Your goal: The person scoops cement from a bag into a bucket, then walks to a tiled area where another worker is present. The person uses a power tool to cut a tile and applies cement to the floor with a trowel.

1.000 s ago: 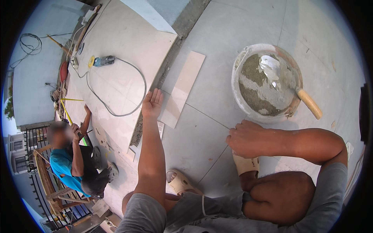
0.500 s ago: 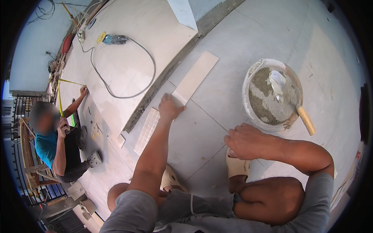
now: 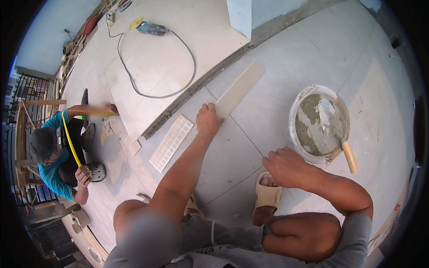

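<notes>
My left hand (image 3: 209, 119) grips the near end of a long, plain beige tile strip (image 3: 241, 85) lying on grey floor tiles, palm down with fingers bent over it. A strip of small square mosaic tiles (image 3: 172, 142) lies left of that hand. My right hand (image 3: 286, 165) is curled above my beige sandal, beside a pale bucket (image 3: 298, 143) of grey mortar; whatever its fingers may hold is hidden. A trowel with a wooden handle (image 3: 349, 156) rests in the bucket, its blade smeared with mortar.
A crouching co-worker (image 3: 53, 169) in teal holds a yellow tape measure (image 3: 76, 152) at left. An angle grinder (image 3: 152, 28) with a looped cord lies on a raised tiled step (image 3: 210, 42) with a rough edge. A wooden frame (image 3: 21, 152) and black railing stand behind the co-worker.
My left hand has turned from palm up to palm down on the plain strip, and more of the mosaic strip shows. The co-worker bends lower with the tape. My view has shifted.
</notes>
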`<state>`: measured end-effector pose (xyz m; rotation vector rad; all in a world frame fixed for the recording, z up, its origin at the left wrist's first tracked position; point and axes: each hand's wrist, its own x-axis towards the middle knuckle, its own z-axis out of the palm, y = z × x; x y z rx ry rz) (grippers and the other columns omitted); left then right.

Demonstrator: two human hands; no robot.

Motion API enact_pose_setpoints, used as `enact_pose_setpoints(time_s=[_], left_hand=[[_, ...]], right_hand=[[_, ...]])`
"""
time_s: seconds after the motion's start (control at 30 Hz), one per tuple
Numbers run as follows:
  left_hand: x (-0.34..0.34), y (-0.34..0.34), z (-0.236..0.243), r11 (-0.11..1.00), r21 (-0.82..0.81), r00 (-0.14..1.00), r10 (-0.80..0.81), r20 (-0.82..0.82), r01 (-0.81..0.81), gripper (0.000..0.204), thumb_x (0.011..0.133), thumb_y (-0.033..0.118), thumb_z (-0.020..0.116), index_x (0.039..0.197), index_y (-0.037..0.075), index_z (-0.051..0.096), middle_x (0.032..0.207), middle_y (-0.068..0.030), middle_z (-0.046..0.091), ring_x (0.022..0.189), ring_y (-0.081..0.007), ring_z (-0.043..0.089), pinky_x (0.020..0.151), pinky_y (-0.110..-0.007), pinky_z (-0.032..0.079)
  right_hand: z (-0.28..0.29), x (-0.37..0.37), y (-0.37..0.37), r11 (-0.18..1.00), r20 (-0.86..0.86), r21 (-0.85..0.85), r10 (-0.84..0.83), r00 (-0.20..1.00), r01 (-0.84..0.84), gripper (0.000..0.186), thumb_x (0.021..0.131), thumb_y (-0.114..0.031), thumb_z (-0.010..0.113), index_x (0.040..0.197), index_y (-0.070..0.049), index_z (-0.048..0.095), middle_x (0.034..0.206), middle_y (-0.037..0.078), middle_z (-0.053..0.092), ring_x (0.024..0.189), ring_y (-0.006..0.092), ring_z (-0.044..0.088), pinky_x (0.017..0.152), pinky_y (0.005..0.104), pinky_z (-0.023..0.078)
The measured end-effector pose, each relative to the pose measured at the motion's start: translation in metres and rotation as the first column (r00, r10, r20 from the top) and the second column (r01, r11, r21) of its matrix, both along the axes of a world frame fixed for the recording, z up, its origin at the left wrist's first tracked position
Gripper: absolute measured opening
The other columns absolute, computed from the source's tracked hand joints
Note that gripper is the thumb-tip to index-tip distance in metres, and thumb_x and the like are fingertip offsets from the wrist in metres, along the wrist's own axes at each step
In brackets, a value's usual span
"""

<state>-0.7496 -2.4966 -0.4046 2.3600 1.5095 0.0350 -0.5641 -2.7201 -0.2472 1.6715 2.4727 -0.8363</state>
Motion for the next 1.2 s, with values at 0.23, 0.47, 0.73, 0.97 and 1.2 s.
enact_pose_setpoints(time_s=[0.23,0.47,0.73,0.97,1.2], left_hand=[[0.016,0.012,0.012,0.999,0.018,0.987,-0.037,0.157,0.035,0.022,0.091,0.021,0.063,0.103,0.005,0.055,0.104,-0.0153,0.064,0.096,-0.0372,0.064,0.082,-0.048,0.050],[0.001,0.065,-0.007,0.991,0.123,0.977,0.023,0.213,-0.050,0.023,0.091,0.026,0.061,0.099,0.005,0.055,0.107,-0.0171,0.063,0.097,-0.0422,0.061,0.082,-0.051,0.048],[-0.001,0.090,0.004,0.987,0.096,0.989,0.118,0.088,-0.127,0.029,0.088,0.030,0.064,0.101,0.005,0.061,0.103,-0.0183,0.067,0.096,-0.0392,0.064,0.082,-0.050,0.050],[-0.072,0.082,-0.015,0.962,0.048,0.941,0.253,0.225,-0.270,0.038,0.078,0.033,0.072,0.097,0.000,0.068,0.089,-0.0202,0.071,0.088,-0.0371,0.068,0.078,-0.044,0.052],[-0.082,0.077,-0.029,0.918,-0.040,0.847,0.379,0.372,-0.394,0.038,0.080,0.032,0.074,0.078,-0.004,0.062,0.074,-0.0214,0.066,0.068,-0.0341,0.063,0.067,-0.041,0.048]], right_hand=[[0.004,-0.003,0.003,0.999,0.091,-0.037,0.011,0.996,-0.008,0.037,0.079,-0.031,0.074,0.096,0.001,0.064,0.089,0.015,0.065,0.086,0.0308,0.064,0.077,0.0402,0.047],[0.000,0.003,-0.007,0.997,0.100,-0.078,-0.009,0.995,0.016,0.040,0.082,-0.034,0.072,0.101,0.001,0.063,0.092,0.016,0.065,0.090,0.0313,0.064,0.081,0.0406,0.048],[-0.001,0.011,-0.019,0.992,0.072,-0.112,-0.056,0.996,0.064,0.043,0.086,-0.038,0.068,0.102,0.002,0.064,0.092,0.018,0.065,0.089,0.0330,0.065,0.080,0.0410,0.048],[-0.005,0.013,-0.009,0.996,0.067,-0.070,-0.051,0.996,0.056,0.044,0.080,-0.034,0.072,0.101,0.004,0.064,0.091,0.018,0.065,0.089,0.0318,0.064,0.077,0.0406,0.047],[-0.009,0.007,0.000,0.998,0.045,-0.067,-0.003,0.999,0.006,0.041,0.078,-0.031,0.075,0.100,0.003,0.064,0.092,0.017,0.066,0.087,0.0312,0.064,0.077,0.0406,0.047]])
